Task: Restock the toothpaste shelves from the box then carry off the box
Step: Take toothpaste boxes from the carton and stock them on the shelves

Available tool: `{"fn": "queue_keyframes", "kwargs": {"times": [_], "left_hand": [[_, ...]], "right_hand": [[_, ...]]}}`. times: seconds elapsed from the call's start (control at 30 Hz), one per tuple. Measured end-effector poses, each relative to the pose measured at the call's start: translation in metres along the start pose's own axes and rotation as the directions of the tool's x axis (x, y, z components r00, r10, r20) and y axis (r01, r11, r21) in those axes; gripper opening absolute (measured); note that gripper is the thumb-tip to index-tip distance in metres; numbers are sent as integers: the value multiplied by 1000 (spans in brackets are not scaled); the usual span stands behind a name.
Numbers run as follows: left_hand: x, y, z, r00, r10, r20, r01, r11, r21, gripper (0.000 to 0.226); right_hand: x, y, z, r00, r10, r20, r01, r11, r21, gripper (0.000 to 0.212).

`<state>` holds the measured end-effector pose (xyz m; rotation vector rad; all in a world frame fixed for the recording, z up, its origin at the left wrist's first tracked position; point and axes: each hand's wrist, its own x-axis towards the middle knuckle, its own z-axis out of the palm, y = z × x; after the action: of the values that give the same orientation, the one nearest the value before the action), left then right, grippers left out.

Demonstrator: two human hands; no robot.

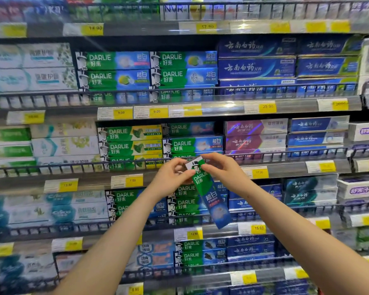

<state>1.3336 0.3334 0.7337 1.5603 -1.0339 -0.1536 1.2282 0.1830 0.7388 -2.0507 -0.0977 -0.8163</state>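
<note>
Apparently both hands pinch a "DARLIE" carton.

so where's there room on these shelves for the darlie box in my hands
One gap: above the darker, set-back Darlie box, beside the purple boxes. Elsewhere the rows look packed. Both hands, left and right, pinch the held Darlie box.

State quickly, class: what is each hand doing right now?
Left hand: pinches the top end of the Darlie toothpaste box.
Right hand: grips the same end of the box from the other side.
</note>
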Motion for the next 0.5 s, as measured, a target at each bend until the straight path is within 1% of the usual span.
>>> {"fn": "queue_keyframes", "kwargs": {"times": [0.07,0.13,0.17,0.2,0.27,0.33,0.37,0.43,0.47,0.5], "left_hand": [[2,-2,1,997,-6,-71,1,997,-71,10],[4,-1,2,989,5,-145,-22,993,-117,6],[6,0,2,985,7,-170,-30,990,-137,6],[9,0,3,983,5,-184,-36,986,-165,8],[12,1,3,978,15,-207,-50,985,-166,16],[14,0,-1,975,30,-222,-58,991,-121,31],[13,-1,-5,972,48,-228,-66,995,-72,35],[10,-5,-16,957,108,-269,-81,991,108,34],[8,-7,-22,944,137,-299,-79,977,198,33],[7,-8,-26,932,165,-321,-84,964,253,35]], "right_hand": [[-5,3,-2,995,-97,-14,91,967,-236,38],[-13,7,2,983,-182,35,177,864,-471,60],[-15,8,5,977,-208,51,200,803,-562,69],[-16,9,7,972,-229,43,207,759,-617,73],[-13,7,7,963,-270,6,212,740,-638,73],[-5,1,4,954,-299,1,232,738,-633,68],[0,-2,1,952,-305,3,235,729,-643,65],[10,-7,-4,946,-323,11,247,701,-668,63],[16,-7,-7,937,-348,23,270,684,-678,62],[21,-7,-10,926,-376,41,301,667,-681,61]]}}
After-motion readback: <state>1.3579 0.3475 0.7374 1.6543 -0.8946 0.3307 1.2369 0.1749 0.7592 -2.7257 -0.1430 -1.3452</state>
